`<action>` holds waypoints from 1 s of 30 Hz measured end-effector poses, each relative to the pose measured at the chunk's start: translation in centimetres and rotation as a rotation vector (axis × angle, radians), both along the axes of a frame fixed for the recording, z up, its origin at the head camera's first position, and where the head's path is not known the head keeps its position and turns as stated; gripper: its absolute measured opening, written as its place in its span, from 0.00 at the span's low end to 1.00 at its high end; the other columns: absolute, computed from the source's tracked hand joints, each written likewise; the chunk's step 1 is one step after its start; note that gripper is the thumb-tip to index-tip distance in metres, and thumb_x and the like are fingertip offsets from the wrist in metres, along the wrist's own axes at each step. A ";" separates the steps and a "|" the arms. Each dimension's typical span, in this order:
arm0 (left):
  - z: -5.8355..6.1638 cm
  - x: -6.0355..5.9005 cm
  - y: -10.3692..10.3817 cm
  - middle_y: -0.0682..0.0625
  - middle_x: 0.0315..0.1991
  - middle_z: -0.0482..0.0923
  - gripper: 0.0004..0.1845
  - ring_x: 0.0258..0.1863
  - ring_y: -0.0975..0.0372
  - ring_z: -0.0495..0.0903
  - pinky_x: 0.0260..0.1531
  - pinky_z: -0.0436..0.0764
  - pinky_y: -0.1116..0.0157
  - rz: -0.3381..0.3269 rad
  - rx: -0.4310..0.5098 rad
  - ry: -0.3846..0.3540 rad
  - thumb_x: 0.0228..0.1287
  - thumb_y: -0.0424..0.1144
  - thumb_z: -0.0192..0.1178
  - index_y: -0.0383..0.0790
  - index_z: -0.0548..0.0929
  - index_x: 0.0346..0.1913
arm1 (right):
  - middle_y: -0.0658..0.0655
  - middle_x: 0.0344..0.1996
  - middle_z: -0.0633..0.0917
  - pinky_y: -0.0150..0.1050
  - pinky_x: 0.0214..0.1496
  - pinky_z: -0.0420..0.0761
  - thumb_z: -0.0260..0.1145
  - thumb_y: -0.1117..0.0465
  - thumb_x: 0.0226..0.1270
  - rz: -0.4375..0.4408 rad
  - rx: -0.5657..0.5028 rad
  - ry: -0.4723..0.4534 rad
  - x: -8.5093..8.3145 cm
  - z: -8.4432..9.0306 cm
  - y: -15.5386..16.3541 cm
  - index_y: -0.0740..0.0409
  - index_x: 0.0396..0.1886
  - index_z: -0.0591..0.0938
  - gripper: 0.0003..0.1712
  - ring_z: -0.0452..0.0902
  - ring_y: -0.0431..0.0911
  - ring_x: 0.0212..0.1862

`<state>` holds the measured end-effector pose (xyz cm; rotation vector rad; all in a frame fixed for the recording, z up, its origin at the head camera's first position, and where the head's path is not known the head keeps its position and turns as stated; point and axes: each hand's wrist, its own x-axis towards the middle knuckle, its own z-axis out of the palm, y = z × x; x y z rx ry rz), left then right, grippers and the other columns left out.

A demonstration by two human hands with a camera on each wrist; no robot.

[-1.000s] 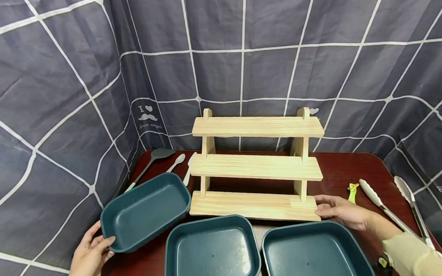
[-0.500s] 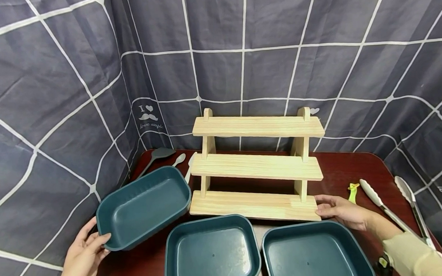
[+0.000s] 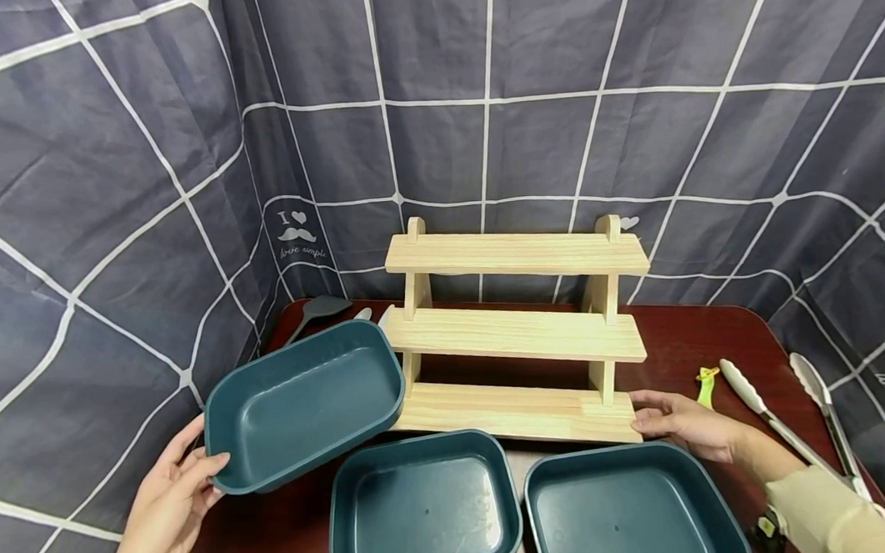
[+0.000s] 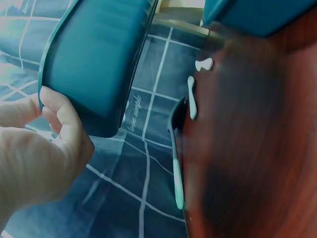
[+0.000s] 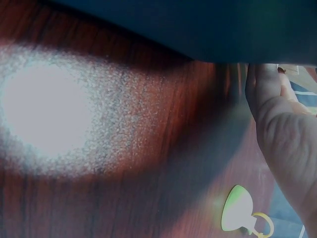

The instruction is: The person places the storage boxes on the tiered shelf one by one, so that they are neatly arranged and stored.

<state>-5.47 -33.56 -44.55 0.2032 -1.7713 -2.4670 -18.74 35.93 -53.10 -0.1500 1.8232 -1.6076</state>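
In the head view, my left hand grips the left end of a dark teal rectangular bin, thumb over the rim. The bin is lifted and tilted, its right end overlapping the left side of a three-tier wooden display shelf. From the left wrist view the bin's outer underside shows above the table. My right hand holds the right end of the shelf's bottom board between thumb and fingers. All three tiers are bare. Two more teal bins, a middle one and a right one, stand before the shelf.
A grey spatula and two white utensils lie at the table's left edge, partly hidden by the bin in the head view. At right are a lime-green tool and tongs. Grey checked cloth hangs behind.
The left hand has raised the bin off the left side, first slightly leftward, then right toward the shelf, covering more of the white utensils. The right hand and shelf have stayed put.
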 end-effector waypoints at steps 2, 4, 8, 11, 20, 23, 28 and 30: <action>0.2 -0.2 0.2 0.50 0.39 0.84 0.30 0.33 0.64 0.84 0.29 0.83 0.69 -0.031 0.018 0.044 0.74 0.18 0.52 0.50 0.72 0.70 | 0.59 0.54 0.82 0.42 0.56 0.82 0.60 0.63 0.80 -0.004 0.010 0.006 0.0 0.0 0.0 0.78 0.77 0.50 0.40 0.79 0.48 0.55; 0.5 -0.4 0.6 0.50 0.40 0.85 0.31 0.34 0.63 0.84 0.30 0.83 0.69 -0.056 0.020 0.077 0.74 0.17 0.51 0.49 0.73 0.71 | 0.59 0.53 0.82 0.42 0.56 0.82 0.60 0.63 0.80 -0.006 0.015 0.011 0.1 0.1 0.0 0.78 0.77 0.50 0.39 0.79 0.48 0.54; 1.3 -1.0 1.4 0.50 0.40 0.85 0.31 0.33 0.64 0.84 0.29 0.84 0.69 -0.087 0.009 0.093 0.74 0.17 0.51 0.48 0.71 0.72 | 0.59 0.53 0.82 0.42 0.56 0.82 0.60 0.63 0.80 -0.010 0.016 0.011 0.1 0.1 0.0 0.79 0.76 0.51 0.40 0.80 0.48 0.54; 2.0 -1.6 2.2 0.50 0.40 0.84 0.31 0.34 0.64 0.84 0.30 0.84 0.70 -0.110 -0.001 0.093 0.74 0.18 0.51 0.46 0.68 0.73 | 0.58 0.53 0.82 0.41 0.56 0.82 0.60 0.63 0.80 -0.015 0.020 0.008 0.2 0.1 0.0 0.79 0.76 0.50 0.41 0.79 0.48 0.54; 3.6 -3.7 4.9 0.50 0.44 0.85 0.30 0.34 0.65 0.85 0.31 0.84 0.72 -0.178 -0.022 0.104 0.74 0.20 0.53 0.43 0.65 0.74 | 0.59 0.54 0.82 0.41 0.56 0.82 0.60 0.62 0.80 -0.014 0.019 0.011 0.1 0.0 0.1 0.79 0.77 0.51 0.40 0.80 0.48 0.55; 4.1 -4.4 5.7 0.50 0.44 0.84 0.31 0.31 0.65 0.83 0.30 0.83 0.73 -0.196 -0.023 0.092 0.74 0.20 0.53 0.43 0.64 0.75 | 0.59 0.55 0.82 0.41 0.56 0.82 0.60 0.62 0.80 -0.014 0.022 0.013 0.1 0.0 0.0 0.78 0.77 0.51 0.40 0.79 0.48 0.55; 5.0 -5.6 7.1 0.51 0.41 0.83 0.33 0.27 0.65 0.81 0.29 0.82 0.73 -0.219 -0.024 0.070 0.74 0.21 0.55 0.42 0.61 0.77 | 0.59 0.55 0.81 0.41 0.56 0.82 0.60 0.62 0.80 -0.012 0.029 0.016 0.0 0.0 0.0 0.78 0.77 0.51 0.40 0.79 0.48 0.55; 5.4 -6.1 7.5 0.51 0.40 0.83 0.33 0.27 0.65 0.81 0.30 0.83 0.73 -0.229 -0.032 0.070 0.74 0.22 0.55 0.40 0.61 0.77 | 0.59 0.55 0.81 0.41 0.56 0.82 0.60 0.62 0.80 -0.010 0.026 0.017 0.0 0.0 0.0 0.79 0.77 0.51 0.40 0.79 0.48 0.55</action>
